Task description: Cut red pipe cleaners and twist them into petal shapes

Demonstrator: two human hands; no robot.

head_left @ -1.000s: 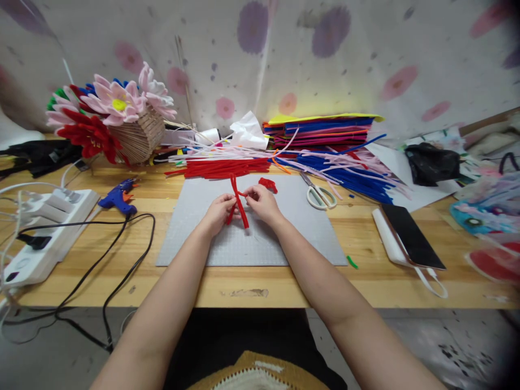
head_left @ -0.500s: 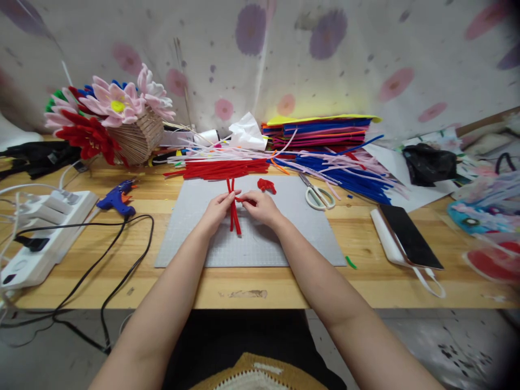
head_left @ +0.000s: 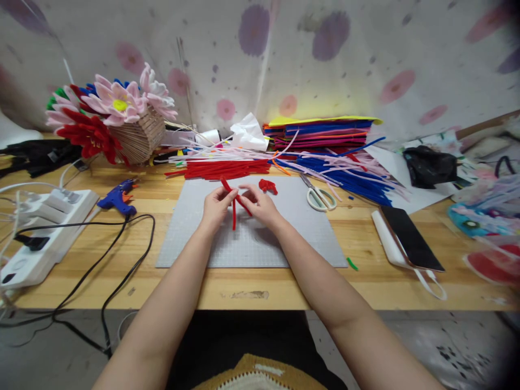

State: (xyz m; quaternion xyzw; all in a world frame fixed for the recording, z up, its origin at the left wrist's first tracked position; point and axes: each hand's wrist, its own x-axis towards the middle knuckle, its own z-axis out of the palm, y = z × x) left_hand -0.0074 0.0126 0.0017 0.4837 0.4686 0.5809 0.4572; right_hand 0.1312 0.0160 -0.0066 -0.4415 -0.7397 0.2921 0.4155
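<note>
Red pipe cleaners [head_left: 234,216] are held between my two hands above a grey cutting mat [head_left: 187,244]. My left hand [head_left: 217,206] is closed, thumb and fingers pinching them near the middle. On the other side, my right hand [head_left: 260,205] also pinches the red strands, its fingertips close to the left ones. One strand hangs down between the hands; another slants down to the right under my right fingers. A small red bent pipe-cleaner piece [head_left: 268,187] lies on the mat just beyond my right hand. The exact crossing of the strands is partly hidden by my fingers.
Behind the mat lies a bundle of red pipe cleaners [head_left: 227,169], with blue ones [head_left: 357,181] to the right. Scissors [head_left: 320,197] rest on the mat's right edge. A phone [head_left: 412,238], a glue gun [head_left: 117,197], a power strip [head_left: 52,238] and a flower basket [head_left: 140,135] stand around.
The red strands have turned from nearly upright and side by side to spread and crossing. My right hand has moved closer to the left and now pinches the strands.
</note>
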